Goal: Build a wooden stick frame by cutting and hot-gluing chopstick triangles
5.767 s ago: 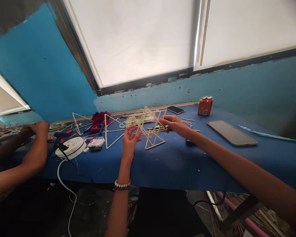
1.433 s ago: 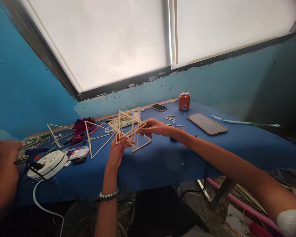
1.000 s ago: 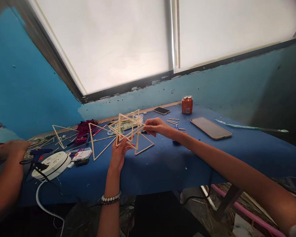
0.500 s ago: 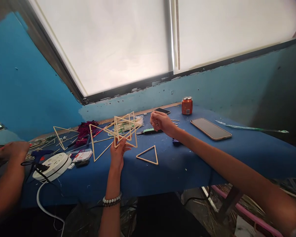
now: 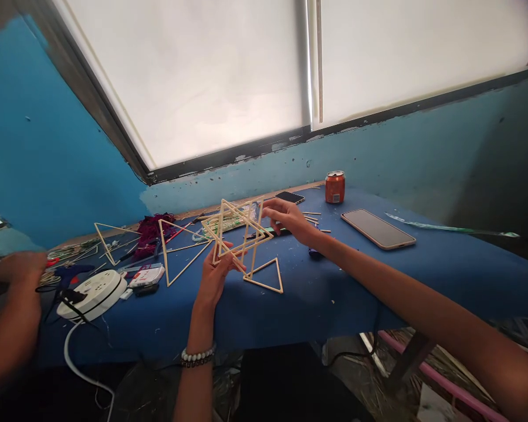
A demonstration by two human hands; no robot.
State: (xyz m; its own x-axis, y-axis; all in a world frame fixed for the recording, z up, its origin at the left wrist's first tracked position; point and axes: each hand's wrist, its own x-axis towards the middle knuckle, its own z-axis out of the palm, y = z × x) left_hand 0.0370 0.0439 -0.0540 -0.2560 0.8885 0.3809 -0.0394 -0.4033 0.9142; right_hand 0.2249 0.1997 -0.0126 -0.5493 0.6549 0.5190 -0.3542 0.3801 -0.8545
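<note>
My left hand (image 5: 215, 275), a bead bracelet on its wrist, pinches the lower edge of a frame of thin wooden sticks joined into interlocking triangles (image 5: 240, 231), held just above the blue table (image 5: 334, 281). My right hand (image 5: 290, 217) grips the frame's upper right part, fingers curled on the sticks. A single flat stick triangle (image 5: 266, 275) lies on the table directly below the frame. A larger stick triangle (image 5: 180, 252) rests to the left.
Another person's arm (image 5: 13, 299) reaches in at far left near a white round power strip (image 5: 92, 290). An orange can (image 5: 335, 186), a small phone (image 5: 289, 197) and a large phone (image 5: 377, 228) lie at right. Purple yarn (image 5: 152, 228) and loose sticks clutter the back.
My right hand, which had lifted off half a second ago, has come back onto the frame. The frame has tilted and moved right, over the small triangle that dropped to the table earlier.
</note>
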